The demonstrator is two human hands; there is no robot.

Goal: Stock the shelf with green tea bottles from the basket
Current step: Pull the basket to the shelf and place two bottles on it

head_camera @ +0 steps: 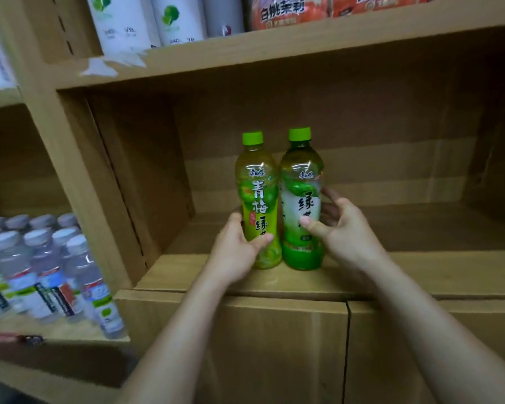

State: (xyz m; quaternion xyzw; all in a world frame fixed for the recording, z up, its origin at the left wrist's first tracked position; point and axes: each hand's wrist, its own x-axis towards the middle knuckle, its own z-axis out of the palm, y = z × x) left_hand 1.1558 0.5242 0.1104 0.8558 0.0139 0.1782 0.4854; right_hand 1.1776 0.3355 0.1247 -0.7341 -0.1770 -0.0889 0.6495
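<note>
Two green tea bottles stand upright and touching on the wooden shelf board [420, 275], near its front edge. The left bottle [257, 182] has a yellow-green label and a green cap. The right bottle [302, 182] is darker green with a white and green label. My left hand [236, 252] wraps the lower part of the left bottle, thumb across its front. My right hand [341, 228] cups the right bottle from its right side, thumb on the label and fingers behind it. The basket is out of view.
The compartment behind and beside the bottles is lined with cardboard [362, 170]. Several clear water bottles [50, 272] fill the shelf to the left. White containers [146, 18] and orange packs [280, 10] stand on the shelf above. Closed cabinet doors [274, 345] are below.
</note>
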